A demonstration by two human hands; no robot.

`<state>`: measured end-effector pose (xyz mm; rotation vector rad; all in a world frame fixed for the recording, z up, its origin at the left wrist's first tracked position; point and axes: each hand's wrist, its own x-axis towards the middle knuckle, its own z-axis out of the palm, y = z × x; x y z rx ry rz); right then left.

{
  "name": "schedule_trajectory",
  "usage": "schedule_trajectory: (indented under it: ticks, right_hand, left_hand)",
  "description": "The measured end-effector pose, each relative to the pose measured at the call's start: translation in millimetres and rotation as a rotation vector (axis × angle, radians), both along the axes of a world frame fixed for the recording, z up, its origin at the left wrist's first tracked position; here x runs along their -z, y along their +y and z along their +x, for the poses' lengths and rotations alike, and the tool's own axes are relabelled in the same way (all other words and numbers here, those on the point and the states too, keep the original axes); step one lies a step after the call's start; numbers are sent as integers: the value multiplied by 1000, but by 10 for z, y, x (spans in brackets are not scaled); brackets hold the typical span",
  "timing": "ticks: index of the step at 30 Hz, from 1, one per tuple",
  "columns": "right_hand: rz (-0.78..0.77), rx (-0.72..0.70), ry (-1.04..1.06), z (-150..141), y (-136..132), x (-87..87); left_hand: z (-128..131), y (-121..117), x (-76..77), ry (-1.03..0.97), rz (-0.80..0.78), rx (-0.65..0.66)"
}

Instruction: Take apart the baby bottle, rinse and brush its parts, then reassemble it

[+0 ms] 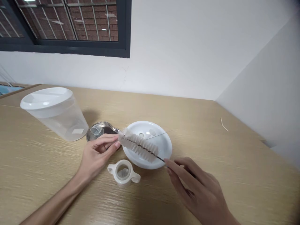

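A white bottle brush (138, 146) with a twisted wire stem lies slanted across a round white lid (161, 140) with holes in it. My left hand (98, 154) pinches the bristled tip of the brush between thumb and fingers at the lid's left edge. My right hand (197, 187) reaches in from the lower right with its fingers stretched out and apart. Its index fingertip touches the wire end of the brush. A small white two-handled ring cap (123, 172) stands on the table just below the lid, between my hands.
A clear plastic container (61, 117) with a white lid lies tilted at the left. A shiny metal piece (103, 128) with a clear part on it sits beside it. A thin wire (161, 134) rests on the round lid. The wooden table (211, 137) meets white walls behind and to the right.
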<state>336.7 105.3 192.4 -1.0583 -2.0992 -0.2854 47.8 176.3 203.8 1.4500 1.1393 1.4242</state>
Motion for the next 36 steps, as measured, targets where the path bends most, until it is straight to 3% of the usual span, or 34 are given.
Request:
schedule_trajectory:
  ticks: [10, 20, 24, 29, 32, 36]
  right_hand:
    - [-161, 0, 291, -251, -32, -8]
    - [-599, 55, 583, -290, -24, -47]
    - [-768, 131, 723, -256, 6, -43]
    - [-693, 234, 838, -120, 60, -31]
    - [-631, 252, 860, -60, 72, -9]
    - [-625, 279, 860, -57, 58, 16]
  left_hand:
    - [-70, 8, 137, 199, 447, -53]
    - [-113, -65, 85, 274, 406, -191]
    - [-120, -28, 2, 114, 252, -186]
    - [-146, 46, -114, -315, -164, 42]
    - [-142, 53, -151, -462, -249, 132]
    - [-114, 34, -170, -495, -271, 160]
